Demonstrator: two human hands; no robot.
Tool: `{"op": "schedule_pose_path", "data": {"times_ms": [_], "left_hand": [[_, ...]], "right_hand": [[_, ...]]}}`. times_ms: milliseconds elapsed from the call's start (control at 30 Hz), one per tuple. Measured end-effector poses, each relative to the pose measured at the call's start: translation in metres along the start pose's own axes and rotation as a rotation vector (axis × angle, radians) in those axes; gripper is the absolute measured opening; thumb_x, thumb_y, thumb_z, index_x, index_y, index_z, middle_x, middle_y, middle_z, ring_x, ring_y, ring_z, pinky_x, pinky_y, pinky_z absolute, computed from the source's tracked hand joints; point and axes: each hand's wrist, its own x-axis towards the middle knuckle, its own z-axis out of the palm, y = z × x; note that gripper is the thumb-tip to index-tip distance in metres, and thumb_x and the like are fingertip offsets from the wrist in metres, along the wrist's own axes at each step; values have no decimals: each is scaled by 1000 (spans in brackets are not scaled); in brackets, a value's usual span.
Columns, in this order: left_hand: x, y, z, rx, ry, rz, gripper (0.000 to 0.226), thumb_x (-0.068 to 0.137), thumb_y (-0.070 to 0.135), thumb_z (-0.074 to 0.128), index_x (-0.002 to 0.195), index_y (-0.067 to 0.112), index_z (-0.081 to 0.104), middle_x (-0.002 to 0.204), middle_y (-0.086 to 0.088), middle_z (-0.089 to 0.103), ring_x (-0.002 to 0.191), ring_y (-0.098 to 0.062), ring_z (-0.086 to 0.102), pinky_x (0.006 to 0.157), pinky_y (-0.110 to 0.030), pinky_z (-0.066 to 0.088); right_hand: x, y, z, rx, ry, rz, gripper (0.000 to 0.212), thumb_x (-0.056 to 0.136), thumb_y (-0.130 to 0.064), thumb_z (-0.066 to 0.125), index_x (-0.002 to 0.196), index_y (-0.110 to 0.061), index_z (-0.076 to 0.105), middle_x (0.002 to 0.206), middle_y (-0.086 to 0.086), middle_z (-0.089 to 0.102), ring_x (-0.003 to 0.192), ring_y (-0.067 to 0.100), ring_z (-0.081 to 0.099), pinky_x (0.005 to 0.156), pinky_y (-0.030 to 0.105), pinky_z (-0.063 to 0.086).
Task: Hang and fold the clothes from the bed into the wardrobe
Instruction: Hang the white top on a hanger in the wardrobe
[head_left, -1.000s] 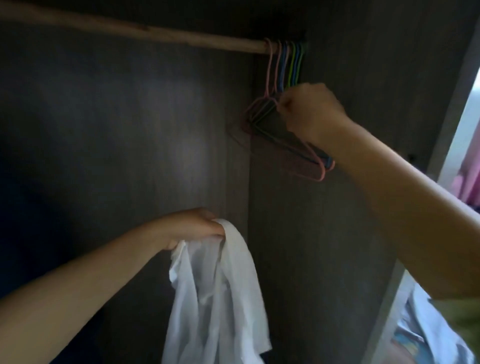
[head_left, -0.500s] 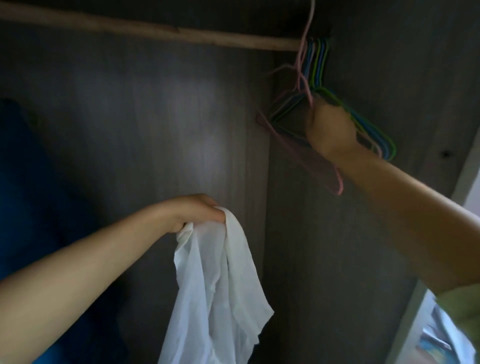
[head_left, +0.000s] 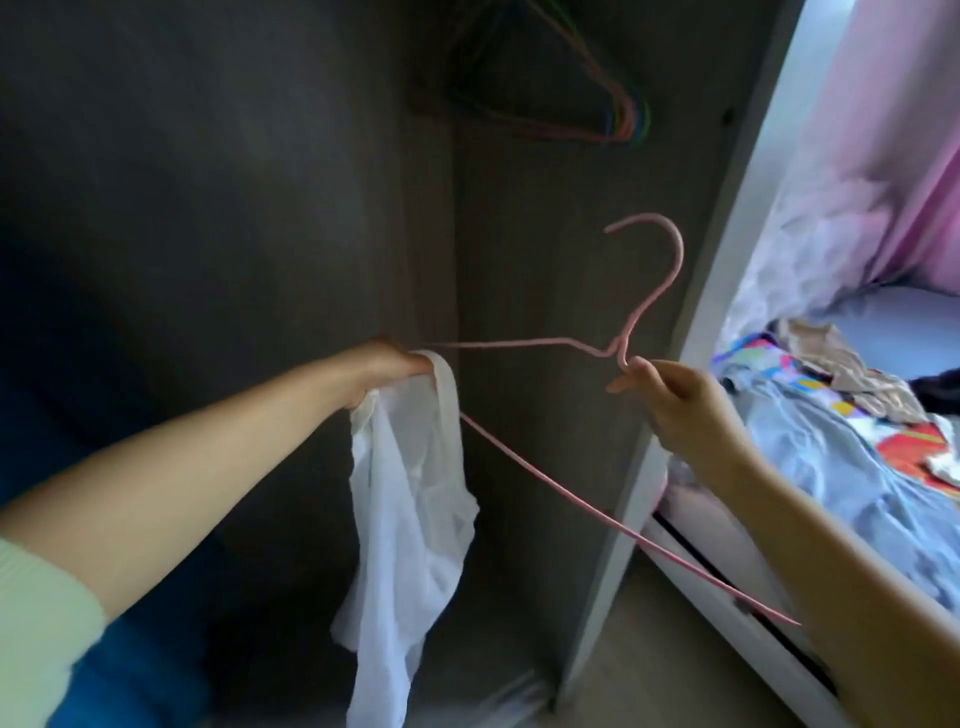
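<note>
While the right hand (head_left: 670, 397) pinches a pink wire hanger (head_left: 626, 332) just below the twist of its neck, the hook points up and the long bottom wire slants down toward the lower right, passing in front of the right forearm. The hanger's far shoulder reaches across to the left hand (head_left: 387, 364), which grips a white garment (head_left: 410, 514) bunched at its top; whether those fingers also hold the wire cannot be told, since cloth covers that spot. The garment hangs limp and thin from the fist, its lower folds trailing down past the bottom edge of the view, in front of the dark wardrobe (head_left: 234, 208) interior.

High inside the wardrobe, near its right wall, a bunch of coloured hangers (head_left: 587, 111) hangs in shadow; pink, green and blue wires show at their lower corner. A deep blue mass (head_left: 67, 415) sits at the far left, too dim to identify. The wardrobe's pale side panel (head_left: 691, 332) stands between the interior and the bed (head_left: 883, 332), just behind the right hand. On the bed lies a heap of clothes (head_left: 810, 415): light blue cloth, a bright multicoloured piece, something beige. A pink curtain (head_left: 893, 130) hangs behind the bed.
</note>
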Motion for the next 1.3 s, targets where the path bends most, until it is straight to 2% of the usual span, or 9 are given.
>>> {"op": "schedule_pose_path", "data": {"times_ms": [67,167,267,400,500,600,867,1133,1300], "left_hand": [[-6,-4,25,-10,16,-14,15,91,28,61,96,14,60,110,-12,57,107,-27,55,97,-37,45],[-20,-11,57,46,35,-25,35,92,29,58,115,3,57,113,-16,59,105,-30,58,94,-39,47],[-40,-17,87,115,-1,-37,32,89,29,57,112,6,61,108,-16,62,97,-30,61,83,-38,51],[-74,-20,126,214,-108,-10,27,89,32,57,110,15,61,107,-8,61,98,-26,59,86,-39,49],[-94,-20,152,244,-151,26,30,88,34,55,111,16,62,106,-8,62,95,-25,60,83,-39,52],[-103,-17,174,226,-158,62,29,91,32,51,110,13,63,102,-9,62,92,-25,60,74,-34,48],[-105,-20,190,172,-95,-94,39,91,37,52,120,11,56,112,-12,61,100,-30,59,89,-43,50],[-163,34,253,425,-450,456,29,91,42,54,92,17,68,90,-5,65,87,-20,63,69,-29,50],[-164,50,227,1201,-127,933,32,94,48,45,119,29,50,117,-1,43,109,-18,41,89,-36,37]], "right_hand": [[-30,19,-24,276,-63,119,39,99,-28,46,70,-23,73,42,-9,27,36,5,22,37,15,18],[-74,33,-57,417,-220,163,36,82,-53,60,90,-22,74,47,-10,29,40,5,23,37,14,21],[-110,42,-78,149,-226,128,46,71,-67,59,78,-22,71,39,-9,35,35,4,27,38,17,24],[-150,57,-100,-361,-105,32,46,89,-41,54,62,-5,60,39,-5,41,39,12,39,43,20,32],[-177,72,-117,-393,-34,4,38,89,-31,60,63,-4,63,52,8,58,51,19,52,51,20,40],[-191,78,-128,-409,-6,20,44,89,-30,58,51,-10,50,44,4,44,43,11,36,46,15,32],[-211,86,-174,-289,54,205,46,95,-27,50,60,2,52,36,-9,40,36,6,35,41,16,25],[-212,97,-124,-232,91,234,47,95,-29,52,57,-2,48,47,1,38,50,11,30,48,26,26],[-212,90,-120,-10,166,186,49,94,-28,53,62,9,49,48,-5,33,46,6,26,45,16,20]]}}
